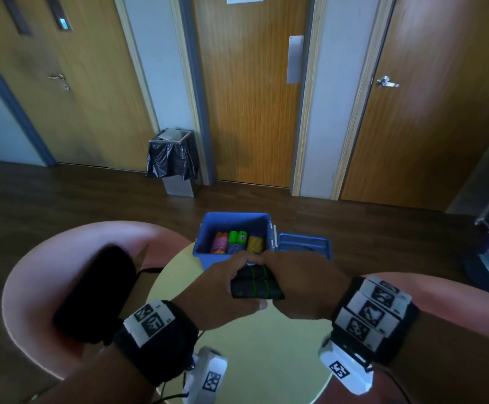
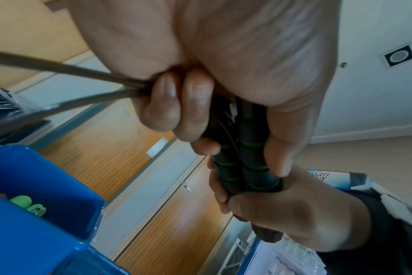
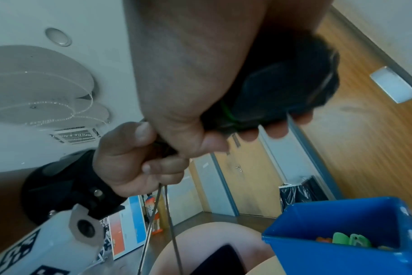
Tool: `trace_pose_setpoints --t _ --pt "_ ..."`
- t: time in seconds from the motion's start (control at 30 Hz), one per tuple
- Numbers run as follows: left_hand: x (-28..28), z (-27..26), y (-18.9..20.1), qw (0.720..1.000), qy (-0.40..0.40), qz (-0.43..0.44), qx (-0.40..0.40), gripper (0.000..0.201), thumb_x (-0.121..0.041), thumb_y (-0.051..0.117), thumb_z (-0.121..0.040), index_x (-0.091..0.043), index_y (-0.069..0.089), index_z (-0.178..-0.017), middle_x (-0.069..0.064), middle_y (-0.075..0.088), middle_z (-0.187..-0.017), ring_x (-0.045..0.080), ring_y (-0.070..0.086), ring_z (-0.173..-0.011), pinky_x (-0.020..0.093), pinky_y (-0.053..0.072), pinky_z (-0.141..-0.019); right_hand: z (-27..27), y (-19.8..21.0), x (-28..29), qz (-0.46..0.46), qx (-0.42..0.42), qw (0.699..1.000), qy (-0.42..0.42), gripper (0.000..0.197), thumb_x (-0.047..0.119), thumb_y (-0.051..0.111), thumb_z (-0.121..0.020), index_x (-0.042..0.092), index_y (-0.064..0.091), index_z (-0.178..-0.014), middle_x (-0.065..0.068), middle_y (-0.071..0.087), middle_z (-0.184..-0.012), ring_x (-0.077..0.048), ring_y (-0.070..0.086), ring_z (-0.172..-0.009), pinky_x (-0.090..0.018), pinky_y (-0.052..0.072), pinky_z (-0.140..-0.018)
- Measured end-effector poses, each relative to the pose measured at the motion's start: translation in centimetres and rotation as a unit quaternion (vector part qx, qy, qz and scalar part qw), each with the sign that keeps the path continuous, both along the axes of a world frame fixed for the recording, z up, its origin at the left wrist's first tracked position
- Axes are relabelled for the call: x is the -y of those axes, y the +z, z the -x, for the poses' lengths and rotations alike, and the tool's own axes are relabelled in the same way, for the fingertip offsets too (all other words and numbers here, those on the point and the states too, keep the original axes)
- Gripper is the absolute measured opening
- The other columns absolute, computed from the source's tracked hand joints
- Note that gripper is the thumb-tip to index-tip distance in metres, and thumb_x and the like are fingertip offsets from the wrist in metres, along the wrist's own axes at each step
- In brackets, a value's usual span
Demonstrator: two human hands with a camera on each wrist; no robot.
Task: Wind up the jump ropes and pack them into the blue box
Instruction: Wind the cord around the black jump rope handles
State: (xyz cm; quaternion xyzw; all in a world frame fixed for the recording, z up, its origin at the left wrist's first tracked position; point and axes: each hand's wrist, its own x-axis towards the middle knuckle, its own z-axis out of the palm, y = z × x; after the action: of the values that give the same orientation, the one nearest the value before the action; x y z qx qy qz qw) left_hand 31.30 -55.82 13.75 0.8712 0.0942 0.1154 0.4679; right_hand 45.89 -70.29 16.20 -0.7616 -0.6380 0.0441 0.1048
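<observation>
Handles (image 1: 256,282) of the black jump rope, the ones with green rings, sit side by side, clamped by both hands above the round table (image 1: 255,354), just short of the blue box (image 1: 208,228). Left hand (image 1: 220,295) is curled round the cord end; in its wrist view two cord strands (image 2: 66,81) exit past its fingertips (image 2: 167,91). Right hand (image 1: 301,287) is wrapped round the butt end, fingertips (image 3: 276,130) hooked under the handles. Cord looks unwound: in the right wrist view the strands hang straight down below the left fist. My read is that winding is about to begin. Suggest: keep handles parallel and pinned in one hand, free the other to lay even turns round both, keep tension, tuck the tail. Box beyond the knuckles already holds coloured wound ropes (image 1: 237,242); its lid (image 1: 304,244) lies beside it.
</observation>
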Motion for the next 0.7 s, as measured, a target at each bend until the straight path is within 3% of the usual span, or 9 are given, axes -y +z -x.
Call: trace_pose_setpoints --t 0.1,0.17,0.23,0.27,0.3,0.33,0.43,0.57,0.7 --pt "0.3 0.0 0.0 0.997 0.026 0.068 0.004 0.072 -0.015 0.088 -0.070 -0.031 0.050 -0.129 -0.008 0.069 -0.111 0.004 0.068 -0.099 0.020 0.053 -0.081 0.2 -0.1 -0.3 -0.037 0.067 0.997 -0.021 0.032 0.030 0.059 -0.079 0.024 0.051 -0.109 0.004 0.064 -0.097 -0.025 0.063 -0.081 -0.034 0.047 -0.066" --pt "0.2 0.0 0.0 0.990 0.072 0.120 -0.021 0.074 -0.032 0.087 -0.068 -0.031 0.046 -0.130 -0.006 0.068 -0.102 0.000 0.068 -0.085 0.020 0.052 -0.075 -0.1 -0.3 -0.5 -0.029 0.094 0.994 -0.049 0.029 0.030 0.057 -0.078 0.024 0.048 -0.105 0.004 0.063 -0.095 -0.025 0.063 -0.080 -0.035 0.046 -0.067" --pt "-0.3 -0.1 0.1 0.988 0.113 0.083 -0.071 0.047 -0.061 0.069 -0.071 -0.028 0.058 -0.103 -0.004 0.062 -0.074 -0.001 0.057 -0.057 0.023 0.044 -0.062 -0.4 -0.8 -0.3 -0.009 0.120 0.991 -0.064 0.028 0.029 0.057 -0.077 0.023 0.049 -0.103 0.003 0.063 -0.091 -0.027 0.063 -0.077 -0.036 0.043 -0.066" --pt "-0.6 -0.2 0.1 0.988 0.113 0.038 -0.103 0.039 -0.064 0.059 -0.080 -0.024 0.058 -0.082 -0.006 0.055 -0.062 0.001 0.048 -0.049 0.025 0.037 -0.057 -0.5 -1.1 -0.2 0.005 0.133 0.989 -0.066 0.028 0.027 0.059 -0.076 0.023 0.051 -0.103 0.002 0.064 -0.090 -0.027 0.063 -0.077 -0.036 0.043 -0.067" --pt "-0.9 -0.3 0.0 0.986 0.104 -0.017 -0.133 0.044 -0.058 0.053 -0.089 -0.021 0.053 -0.066 -0.006 0.049 -0.055 0.003 0.042 -0.046 0.027 0.032 -0.055 -0.5 -1.4 -0.1 0.024 0.147 0.987 -0.066 0.030 0.026 0.059 -0.077 0.022 0.052 -0.105 0.001 0.064 -0.091 -0.028 0.064 -0.078 -0.037 0.045 -0.070" --pt "-1.1 -0.3 -0.1 0.980 0.093 -0.073 -0.159 0.048 -0.052 0.052 -0.094 -0.019 0.049 -0.059 -0.006 0.045 -0.053 0.004 0.040 -0.047 0.028 0.030 -0.054 -0.4 -1.7 -0.1 0.048 0.159 0.984 -0.062 0.031 0.025 0.058 -0.079 0.022 0.051 -0.110 0.000 0.063 -0.093 -0.028 0.063 -0.081 -0.038 0.046 -0.075" --pt "-1.5 -0.4 -0.3 0.965 0.057 -0.177 -0.183 0.043 -0.047 0.055 -0.093 -0.018 0.048 -0.062 -0.006 0.046 -0.056 0.006 0.045 -0.053 0.025 0.031 -0.054 -0.4 -2.3 -0.1 0.101 0.177 0.978 -0.039 0.039 0.023 0.057 -0.083 0.021 0.046 -0.120 -0.001 0.060 -0.099 -0.028 0.061 -0.084 -0.043 0.046 -0.086" --pt "-1.3 -0.7 -1.0 0.965 0.053 -0.192 -0.172 0.044 -0.048 0.053 -0.095 -0.012 0.049 -0.071 -0.003 0.047 -0.061 0.008 0.045 -0.057 0.027 0.032 -0.056 -1.0 -2.0 0.1 0.115 0.185 0.976 -0.028 0.039 0.022 0.059 -0.083 0.021 0.045 -0.119 -0.001 0.059 -0.099 -0.027 0.059 -0.084 -0.040 0.045 -0.080" --pt "-0.7 -0.7 -0.8 0.956 0.057 -0.235 -0.168 0.047 -0.050 0.049 -0.096 -0.017 0.038 -0.065 -0.001 0.042 -0.059 0.012 0.040 -0.054 0.032 0.029 -0.055 -1.0 -1.6 0.4 0.137 0.179 0.974 -0.014 0.037 0.021 0.063 -0.079 0.022 0.043 -0.111 0.000 0.058 -0.097 -0.026 0.059 -0.082 -0.040 0.046 -0.081"
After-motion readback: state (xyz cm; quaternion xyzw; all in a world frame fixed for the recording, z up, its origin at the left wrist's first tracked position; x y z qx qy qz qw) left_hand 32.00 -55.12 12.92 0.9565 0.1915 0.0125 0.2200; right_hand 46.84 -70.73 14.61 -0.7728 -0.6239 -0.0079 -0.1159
